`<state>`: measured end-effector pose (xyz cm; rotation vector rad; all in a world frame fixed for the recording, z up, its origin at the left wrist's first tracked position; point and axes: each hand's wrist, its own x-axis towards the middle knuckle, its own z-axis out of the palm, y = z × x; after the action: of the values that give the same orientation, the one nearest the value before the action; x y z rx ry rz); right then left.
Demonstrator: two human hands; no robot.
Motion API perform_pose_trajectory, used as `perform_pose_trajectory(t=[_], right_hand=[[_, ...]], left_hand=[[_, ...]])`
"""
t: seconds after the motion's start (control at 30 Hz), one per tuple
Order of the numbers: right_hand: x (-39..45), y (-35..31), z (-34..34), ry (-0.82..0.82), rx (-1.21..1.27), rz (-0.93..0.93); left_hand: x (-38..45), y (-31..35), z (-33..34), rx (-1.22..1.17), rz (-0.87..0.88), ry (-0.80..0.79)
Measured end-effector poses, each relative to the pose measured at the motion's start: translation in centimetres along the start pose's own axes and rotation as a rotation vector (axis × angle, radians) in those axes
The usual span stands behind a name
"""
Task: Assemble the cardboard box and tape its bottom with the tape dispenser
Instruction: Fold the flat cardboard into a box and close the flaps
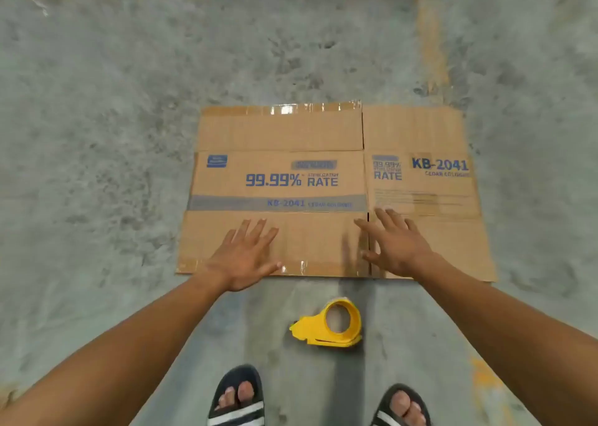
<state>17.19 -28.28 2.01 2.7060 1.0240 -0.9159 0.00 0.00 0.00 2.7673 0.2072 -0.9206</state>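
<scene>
A flattened brown cardboard box (281, 179) with blue print lies on the concrete floor, its flaps spread toward and away from me. My left hand (247, 257) hovers over the near left flap, fingers spread, holding nothing. Over the near flaps at the box's centre slit, my right hand (393, 244) is also spread and empty. Whether either palm touches the cardboard I cannot tell. A yellow tape dispenser (330, 323) with a roll in it lies on the floor just in front of the box's near edge, between my arms.
My two feet in black sandals with white stripes, left (238, 396) and right (403, 406), stand at the bottom edge behind the dispenser. Grey concrete floor (113, 134) surrounds the box on all sides. Old clear tape strips (286, 110) remain on the flap edges.
</scene>
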Motion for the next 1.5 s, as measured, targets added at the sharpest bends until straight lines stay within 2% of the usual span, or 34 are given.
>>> perform_pose_trajectory(t=[0.03, 0.23, 0.43, 0.53, 0.63, 0.7, 0.77, 0.83, 0.9, 0.97, 1.07, 1.13, 1.17, 1.27, 1.33, 1.5], right_hand=[[0.6, 0.5, 1.6, -0.003, -0.066, -0.041], [2.5, 2.8, 7.7, -0.004, -0.426, -0.175], [2.6, 2.4, 7.3, -0.072, -0.546, -0.247], [2.2, 1.5, 6.4, 0.005, -0.585, -0.259], [2.3, 1.4, 4.2, 0.071, -0.596, -0.221], [2.4, 1.2, 1.8, 0.108, -0.569, -0.186], [2.3, 0.7, -1.1, 0.141, -0.558, -0.147], [2.3, 0.3, -3.8, 0.176, -0.543, -0.125], [1.9, -0.1, -6.2, 0.228, -0.521, -0.123], [1.4, -0.3, -8.2, 0.288, -0.484, -0.118], [0.7, -0.5, -10.8, 0.387, -0.444, -0.116], [0.8, -0.3, -12.0, 0.438, -0.387, -0.122], [0.9, -0.1, -12.5, 0.435, -0.350, -0.124], [0.9, 1.7, -13.9, 0.378, -0.113, -0.152], [0.4, 3.8, -15.0, 0.413, 0.099, -0.143], [-0.9, 8.2, -16.9, 0.564, 0.101, 0.152]], left_hand=[[0.9, -0.5, 1.6, 0.051, 0.036, -0.024], [5.1, -4.7, 7.6, 0.365, 0.222, 0.089], [5.9, -4.9, 6.3, 0.521, 0.278, 0.081], [5.9, -3.9, 4.8, 0.526, 0.241, 0.073], [5.5, -4.4, 2.7, 0.465, 0.290, 0.205], [5.2, -5.7, 1.7, 0.378, 0.299, 0.386], [4.6, -6.6, 0.5, 0.319, 0.209, 0.538], [4.1, -6.9, -0.4, 0.188, 0.031, 0.690], [3.7, -6.8, -1.3, -0.039, -0.202, 0.814], [3.3, -5.6, -2.2, -0.358, -0.430, 0.915], [3.3, -3.1, -4.2, -1.086, -0.625, 0.962], [4.1, -2.4, -6.1, -1.499, -0.561, 0.930], [4.3, -2.3, -7.2, -1.607, -0.474, 0.937], [4.5, -2.1, -11.1, -1.676, -0.363, 1.036], [4.5, -1.5, -13.0, -1.656, -0.326, 1.092], [4.5, -0.8, -17.6, -1.373, -0.223, 1.152]])
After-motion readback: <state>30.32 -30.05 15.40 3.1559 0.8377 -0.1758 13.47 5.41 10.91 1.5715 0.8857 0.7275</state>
